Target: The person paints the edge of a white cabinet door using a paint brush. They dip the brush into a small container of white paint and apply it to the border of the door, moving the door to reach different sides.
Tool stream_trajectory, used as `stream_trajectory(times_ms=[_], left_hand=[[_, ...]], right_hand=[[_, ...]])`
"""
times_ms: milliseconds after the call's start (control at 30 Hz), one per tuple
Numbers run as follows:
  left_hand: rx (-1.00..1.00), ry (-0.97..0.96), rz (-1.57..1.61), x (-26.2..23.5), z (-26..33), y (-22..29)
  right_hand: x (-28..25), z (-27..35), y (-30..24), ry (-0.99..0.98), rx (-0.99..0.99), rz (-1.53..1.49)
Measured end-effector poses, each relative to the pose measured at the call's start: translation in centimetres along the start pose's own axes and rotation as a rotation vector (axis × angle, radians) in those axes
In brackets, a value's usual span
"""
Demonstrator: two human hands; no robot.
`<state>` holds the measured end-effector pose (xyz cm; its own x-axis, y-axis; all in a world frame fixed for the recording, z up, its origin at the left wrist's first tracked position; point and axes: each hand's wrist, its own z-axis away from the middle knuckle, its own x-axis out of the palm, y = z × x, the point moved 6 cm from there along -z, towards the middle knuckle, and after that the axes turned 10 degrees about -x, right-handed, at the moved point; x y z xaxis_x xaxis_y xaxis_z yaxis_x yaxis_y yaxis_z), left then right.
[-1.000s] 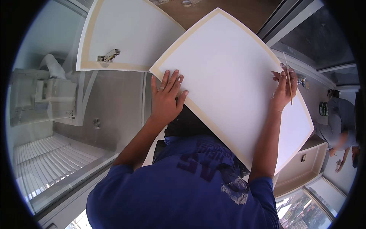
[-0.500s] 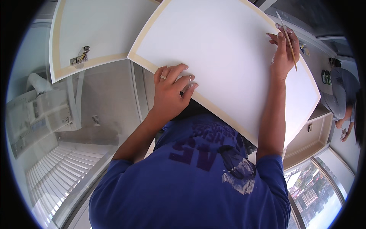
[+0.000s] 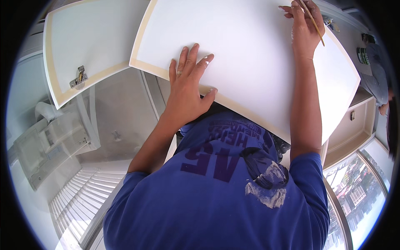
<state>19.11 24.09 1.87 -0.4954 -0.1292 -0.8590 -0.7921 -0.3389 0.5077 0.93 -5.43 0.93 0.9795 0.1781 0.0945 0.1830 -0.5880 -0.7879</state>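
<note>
A large white cabinet door (image 3: pixel 246 54) with a tan border lies tilted in front of me. My left hand (image 3: pixel 189 79) rests on it at the near left edge, fingers spread and thumb over the tan border. White smears show on the fingertips. Toward the far right of the door, my right hand (image 3: pixel 307 31) pinches a slim paintbrush (image 3: pixel 315 28) with a wooden handle. The brush's upper end runs out of the picture. White specks mark this hand too.
At left is another white door (image 3: pixel 93 37) with a metal hinge (image 3: pixel 79 78). White slatted louvres (image 3: pixel 89 198) stand lower left. Another person (image 3: pixel 377 73) works at far right, beside a dark green tin (image 3: pixel 363 56). A pale open cabinet or drawer (image 3: pixel 350 133) and a window (image 3: pixel 358 196) lie below.
My left hand has flattened, its fingers stretching further onto the door. My right hand, still holding the paintbrush, sits higher in the picture. The whole view has shifted slightly.
</note>
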Motion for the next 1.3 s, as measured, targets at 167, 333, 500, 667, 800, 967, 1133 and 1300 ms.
stream_trajectory(times_ms=[167, 333, 500, 667, 800, 967, 1133, 1300], left_hand=[[-0.022, -0.032, 0.003, 0.5, -0.4, 0.1], [0.021, -0.067, -0.045, 0.6, -0.6, 0.3], [0.117, -0.161, -0.111, -0.2, -1.3, -1.1], [0.114, -0.196, -0.140, -0.6, -1.2, -0.8], [0.126, -0.170, -0.148, -0.2, -1.1, -0.8], [0.147, -0.161, -0.144, 0.2, -1.0, -0.5], [0.147, -0.178, -0.135, 0.8, -0.6, 0.6], [0.151, -0.209, -0.091, 1.5, -0.4, 1.6]], right_hand=[[1.0, -0.6, -1.0, -0.026, 0.021, 0.029], [1.3, -0.6, -0.8, -0.009, 0.013, -0.021], [1.3, -0.7, -0.8, -0.025, 0.011, -0.027], [1.8, -0.6, -0.9, -0.012, 0.034, -0.056], [1.8, -0.7, -0.7, -0.034, 0.015, -0.065], [1.5, -0.9, -0.6, -0.046, -0.006, -0.023], [1.9, -0.8, -1.0, -0.038, 0.029, -0.006], [1.9, -0.9, -1.0, -0.054, 0.017, -0.006]])
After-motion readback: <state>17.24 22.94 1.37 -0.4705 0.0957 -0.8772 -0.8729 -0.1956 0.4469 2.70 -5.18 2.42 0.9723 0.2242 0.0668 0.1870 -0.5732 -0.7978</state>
